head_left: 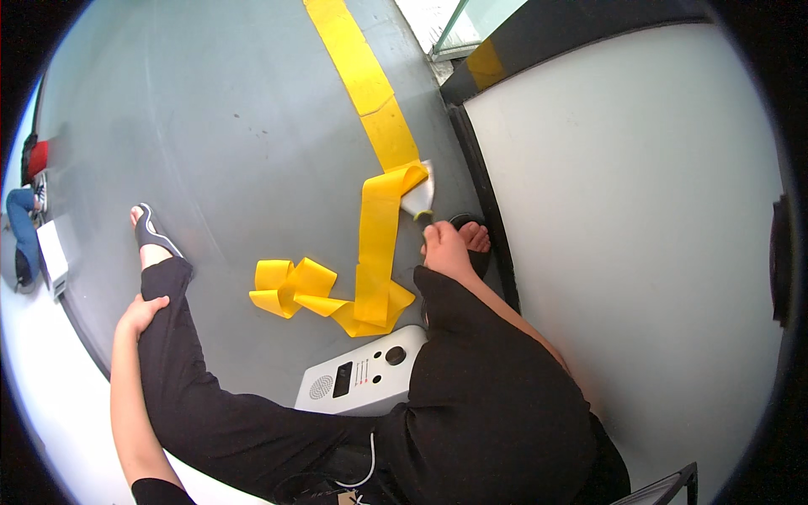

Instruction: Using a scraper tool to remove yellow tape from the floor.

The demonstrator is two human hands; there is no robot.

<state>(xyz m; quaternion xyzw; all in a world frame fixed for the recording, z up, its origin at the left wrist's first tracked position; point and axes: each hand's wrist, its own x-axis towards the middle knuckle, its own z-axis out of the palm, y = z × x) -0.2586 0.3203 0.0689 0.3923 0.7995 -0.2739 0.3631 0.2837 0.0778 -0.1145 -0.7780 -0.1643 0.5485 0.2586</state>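
Note:
My right hand (447, 250) is closed round the dark handle of a scraper (419, 198) with a wide metal blade. The blade lies at the edge where yellow floor tape (396, 139) is peeled up from the grey floor. From there the loose yellow tape strip (379, 244) curls back toward me and ends in a crumpled heap (295, 286) on the floor. My left hand (145, 315) is wrapped round my left lower leg, thumb on top, the other fingers partly hidden. It is well apart from the tape.
A white box with a speaker grille and knobs (362, 370) lies between my legs. Close on the right stands a white panel (623, 210) with a black base strip. A glass edge (454, 34) is at the top. Another person's jeans leg (23, 227) shows at far left.

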